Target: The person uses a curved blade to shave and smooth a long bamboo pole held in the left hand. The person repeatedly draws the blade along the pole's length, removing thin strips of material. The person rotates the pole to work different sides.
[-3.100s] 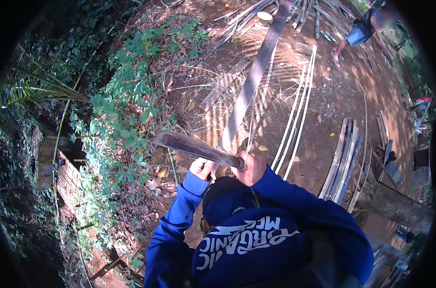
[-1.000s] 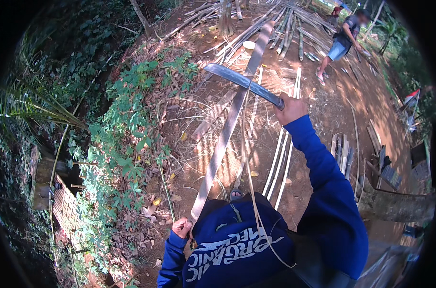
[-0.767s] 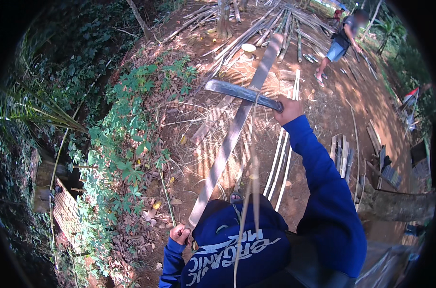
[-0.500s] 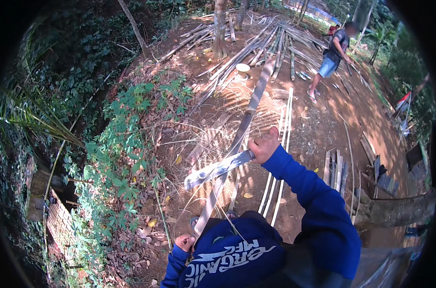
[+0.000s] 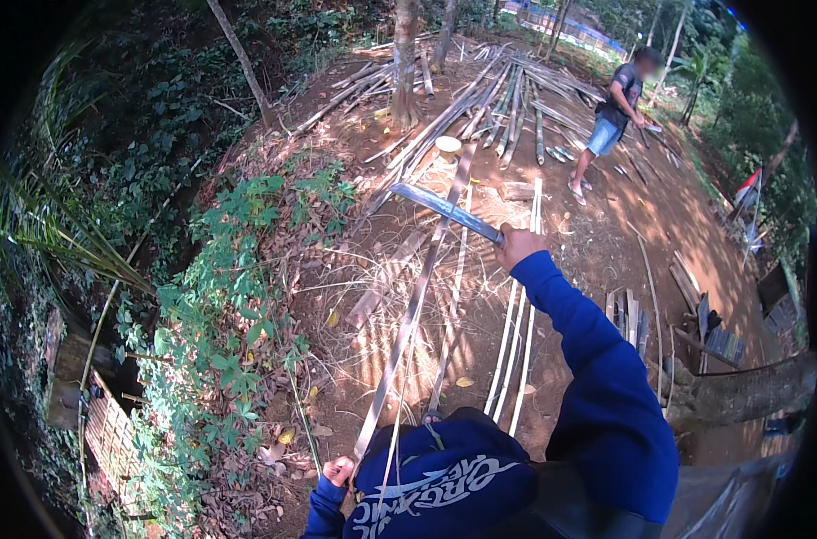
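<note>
While leafy green plants (image 5: pixel 220 242) fill the ground well to the left of the long slat (image 5: pixel 410 316), a flat board (image 5: pixel 387 280) lies nearer to it on that same side, among scattered thin shavings (image 5: pixel 350 268). At the slat's near end is the person's left hand (image 5: pixel 338 470), its fingers curled in on that end with no visible gap; the slat stretches away from them, up and to the right, toward a round pale container (image 5: pixel 447 145) just beside its far end. A thin pale strand (image 5: pixel 398 440) trails along the right of the slat's near part and down over the dark blue sweatshirt (image 5: pixel 471 476).

Across the slat's far half slants the machete (image 5: pixel 449 213); whether the blade touches it cannot be told. To the right of the slat, and apart from it, is the right hand (image 5: pixel 521 247), with its fingers wrapped shut round the machete's handle. Beyond the slat's far end spreads a heap of bamboo poles (image 5: pixel 507 103). Right of the slat, pale strips (image 5: pixel 515 350) lie on the soil. Farther right of it are a standing co-worker (image 5: pixel 611 117), a short bundle of split pieces (image 5: pixel 626 314) and a thick log (image 5: pixel 741 393).
</note>
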